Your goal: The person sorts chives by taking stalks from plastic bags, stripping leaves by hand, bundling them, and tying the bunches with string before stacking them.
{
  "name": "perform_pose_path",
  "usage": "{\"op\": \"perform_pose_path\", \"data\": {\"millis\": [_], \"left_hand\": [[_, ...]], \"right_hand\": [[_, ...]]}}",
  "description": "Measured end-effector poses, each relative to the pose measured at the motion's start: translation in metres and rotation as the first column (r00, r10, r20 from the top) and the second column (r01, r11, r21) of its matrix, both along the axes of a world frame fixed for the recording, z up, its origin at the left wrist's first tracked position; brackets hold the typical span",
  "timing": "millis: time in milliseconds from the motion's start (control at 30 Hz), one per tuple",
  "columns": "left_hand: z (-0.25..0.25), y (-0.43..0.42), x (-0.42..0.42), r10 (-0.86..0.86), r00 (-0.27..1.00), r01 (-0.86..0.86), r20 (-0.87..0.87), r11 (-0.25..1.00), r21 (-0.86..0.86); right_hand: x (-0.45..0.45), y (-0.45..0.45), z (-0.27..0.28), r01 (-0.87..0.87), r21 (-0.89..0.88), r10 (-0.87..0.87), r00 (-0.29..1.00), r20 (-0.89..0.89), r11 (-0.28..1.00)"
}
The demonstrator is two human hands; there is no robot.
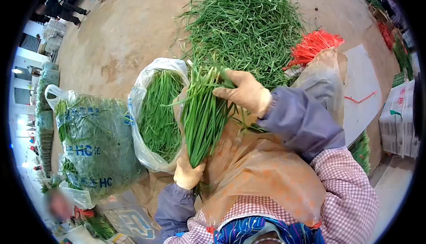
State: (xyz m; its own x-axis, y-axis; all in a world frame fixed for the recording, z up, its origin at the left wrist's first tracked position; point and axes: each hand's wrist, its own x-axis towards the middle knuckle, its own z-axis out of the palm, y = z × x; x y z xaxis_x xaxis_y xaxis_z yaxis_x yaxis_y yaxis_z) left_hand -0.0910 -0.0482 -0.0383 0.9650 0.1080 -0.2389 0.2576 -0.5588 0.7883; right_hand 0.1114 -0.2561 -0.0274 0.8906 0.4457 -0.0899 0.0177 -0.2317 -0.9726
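A thick bunch of long green chives (204, 119) is held upright in front of my apron. My left hand (188, 173), in a pale glove, is closed around its lower end. Up at the top, my right hand (246, 91), also gloved, has thumb and fingers closed on some of the leaves; the fingertips are partly hidden among the greens. Just left of the bunch stands an open clear plastic bag (135, 142) with chives packed inside (159, 115). A large pile of loose chives (244, 31) lies on the floor ahead.
A full plastic sack with blue print (95, 150) stands at the left. Red ties (315, 46) lie right of the pile, near a white board (366, 84). White crates (399, 119) are at the far right. A person (62, 8) is in the back left.
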Motion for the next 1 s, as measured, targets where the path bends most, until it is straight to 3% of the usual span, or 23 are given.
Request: {"op": "perform_pose_path", "data": {"millis": [67, 133, 167, 200, 233, 267, 300, 333, 400, 467, 533, 600, 633, 700, 733, 833, 867, 900, 933, 967, 1000], "left_hand": [[0.002, 0.002, 0.001, -0.017, 1.0, 0.017, 0.007, 1.0, 0.008], [-0.002, 0.005, -0.001, -0.032, 0.998, 0.032, 0.055, 0.999, 0.003], [-0.001, 0.006, -0.003, -0.023, 1.0, 0.022, 0.016, 0.999, 0.029], [-0.002, 0.006, -0.007, -0.015, 1.0, 0.015, 0.006, 0.998, 0.064], [-0.004, 0.007, -0.01, -0.01, 1.0, 0.01, -0.003, 0.995, 0.096], [-0.006, 0.007, -0.011, -0.009, 1.0, 0.01, -0.01, 0.992, 0.128], [-0.004, 0.006, -0.007, -0.009, 1.0, 0.008, 0.008, 0.992, 0.122], [0.001, 0.002, -0.005, -0.005, 1.0, 0.002, 0.023, 0.994, 0.114], [0.003, -0.001, -0.005, -0.007, 1.0, 0.008, -0.007, 0.991, 0.133], [0.0, 0.0, -0.001, -0.014, 0.998, 0.025, -0.059, 0.981, 0.192], [0.002, -0.002, 0.003, -0.039, 0.998, 0.047, -0.054, 0.986, 0.161], [0.007, -0.005, 0.004, -0.035, 0.998, 0.044, -0.058, 0.986, 0.159], [0.01, -0.008, 0.004, -0.02, 0.998, 0.031, -0.066, 0.985, 0.17], [0.005, -0.003, -0.003, -0.053, 0.997, 0.062, -0.052, 0.977, 0.202], [0.008, -0.003, -0.004, -0.049, 0.997, 0.061, -0.061, 0.978, 0.202], [0.023, -0.008, 0.002, -0.065, 0.994, 0.081, -0.086, 0.977, 0.199], [0.02, -0.007, 0.002, -0.088, 0.995, 0.098, -0.053, 0.968, 0.231], [0.015, -0.006, 0.002, -0.115, 0.993, 0.117, -0.023, 0.957, 0.265], [0.012, -0.005, 0.003, -0.145, 0.989, 0.135, 0.008, 0.944, 0.302], [0.016, -0.006, 0.005, -0.164, 0.986, 0.16, -0.016, 0.936, 0.315], [0.02, -0.008, 0.007, -0.172, 0.984, 0.178, -0.047, 0.923, 0.341]], "right_hand": [[0.002, 0.01, -0.011, -0.02, 0.317, 0.106, 0.961, -0.256, 0.948], [0.013, -0.001, -0.022, -0.014, 0.368, 0.095, 0.974, -0.204, 0.93], [0.03, -0.014, -0.025, -0.05, 0.171, 0.045, 0.998, 0.033, 0.984], [0.047, -0.024, -0.034, 0.146, 0.173, -0.168, 0.978, 0.124, 0.974], [0.069, -0.04, -0.041, 0.239, 0.149, -0.274, 0.914, 0.3, 0.96], [0.089, -0.06, -0.044, 0.401, -0.022, -0.384, 0.891, 0.242, 0.916], [0.093, -0.07, -0.037, 0.509, 0.057, -0.51, 0.84, 0.186, 0.859], [0.09, -0.074, -0.026, 0.542, 0.163, -0.544, 0.838, -0.036, 0.824], [0.06, -0.06, -0.009, 0.241, 0.456, -0.314, 0.945, 0.091, 0.857], [0.021, -0.036, 0.002, 0.057, 0.352, -0.096, 0.991, 0.095, 0.934], [0.001, -0.017, 0.007, 0.027, -0.147, 0.018, 0.955, 0.296, 0.989], [0.006, -0.005, -0.027, 0.096, -0.247, 0.024, 0.897, 0.442, 0.964], [0.022, -0.002, -0.074, 0.107, -0.062, -0.069, 0.896, 0.438, 0.992], [0.055, -0.016, -0.079, 0.257, -0.186, -0.117, 0.829, 0.548, 0.948], [0.076, -0.031, -0.08, 0.36, -0.207, -0.131, 0.723, 0.679, 0.91], [0.108, -0.071, -0.05, 0.452, -0.537, -0.146, 0.844, 0.516, 0.713], [0.101, -0.08, -0.039, 0.398, -0.435, -0.053, 0.784, 0.618, 0.808], [0.086, -0.073, -0.014, 0.516, -0.454, 0.051, 0.619, 0.784, 0.726], [0.073, -0.06, 0.018, 0.448, -0.457, 0.067, 0.654, 0.753, 0.769], [0.062, -0.05, 0.037, 0.394, -0.437, 0.164, 0.563, 0.81, 0.809], [0.051, -0.04, 0.05, 0.24, -0.565, 0.353, 0.575, 0.738, 0.789]]}}
